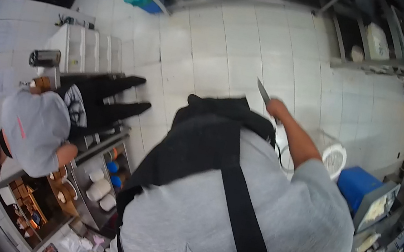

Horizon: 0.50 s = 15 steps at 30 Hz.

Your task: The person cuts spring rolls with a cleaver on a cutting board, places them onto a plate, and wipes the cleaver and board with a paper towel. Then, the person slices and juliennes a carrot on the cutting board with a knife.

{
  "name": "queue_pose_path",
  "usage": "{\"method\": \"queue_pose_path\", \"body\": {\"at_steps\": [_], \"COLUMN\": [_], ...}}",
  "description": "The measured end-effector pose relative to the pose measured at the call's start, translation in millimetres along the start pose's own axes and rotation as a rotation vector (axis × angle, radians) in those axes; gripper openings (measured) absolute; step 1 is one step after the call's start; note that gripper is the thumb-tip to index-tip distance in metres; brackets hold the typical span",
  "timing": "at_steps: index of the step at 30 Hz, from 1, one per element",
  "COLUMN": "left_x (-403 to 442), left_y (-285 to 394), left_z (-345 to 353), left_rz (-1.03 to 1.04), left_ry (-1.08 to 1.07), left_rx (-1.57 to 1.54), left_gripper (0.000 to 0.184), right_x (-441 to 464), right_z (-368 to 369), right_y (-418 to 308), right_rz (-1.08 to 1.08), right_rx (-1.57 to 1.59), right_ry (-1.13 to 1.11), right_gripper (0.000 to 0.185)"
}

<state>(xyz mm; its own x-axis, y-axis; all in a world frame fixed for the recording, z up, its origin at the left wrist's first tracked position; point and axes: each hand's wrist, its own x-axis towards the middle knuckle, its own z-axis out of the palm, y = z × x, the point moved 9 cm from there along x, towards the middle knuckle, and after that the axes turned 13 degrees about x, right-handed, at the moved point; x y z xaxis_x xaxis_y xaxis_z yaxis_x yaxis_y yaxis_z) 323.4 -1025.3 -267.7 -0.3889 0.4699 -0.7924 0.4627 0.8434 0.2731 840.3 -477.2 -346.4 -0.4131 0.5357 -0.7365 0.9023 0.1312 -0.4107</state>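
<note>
My right hand [277,109] is closed round the handle of a knife [263,90]. The knife's pointed blade sticks out away from my body, above the pale tiled floor [236,51]. My black apron [198,147] and grey shirt [284,209] fill the middle of the view, with the hand beyond the apron's right side. My left hand does not show.
At the left, another person [33,130] in a grey shirt and dark cap stands by a counter [99,149] and white drawers [86,50]. Metal shelving [356,64] is at the upper right. A blue container [358,184] and a round white object [334,159] are at the right.
</note>
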Motion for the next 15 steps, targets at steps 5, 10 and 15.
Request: {"method": "queue_pose_path", "body": {"at_steps": [5,10,15], "left_x": [67,177,309], "left_y": [54,127,202], "left_z": [-55,-141,-255], "left_rz": [-0.029,0.079,-0.123], "left_ry": [0.017,0.014,-0.011], "left_rx": [-0.077,-0.032,-0.808], "left_gripper": [0.043,0.048,0.052], "right_x": [23,22,37], "right_z": [37,19,-88], "right_y": [57,46,-33], "right_rz": [0.076,0.026,-0.029], "right_rx": [0.025,-0.191,-0.302], "right_ry": [0.067,0.040,-0.005], "right_gripper": [0.026,0.022,0.023]}}
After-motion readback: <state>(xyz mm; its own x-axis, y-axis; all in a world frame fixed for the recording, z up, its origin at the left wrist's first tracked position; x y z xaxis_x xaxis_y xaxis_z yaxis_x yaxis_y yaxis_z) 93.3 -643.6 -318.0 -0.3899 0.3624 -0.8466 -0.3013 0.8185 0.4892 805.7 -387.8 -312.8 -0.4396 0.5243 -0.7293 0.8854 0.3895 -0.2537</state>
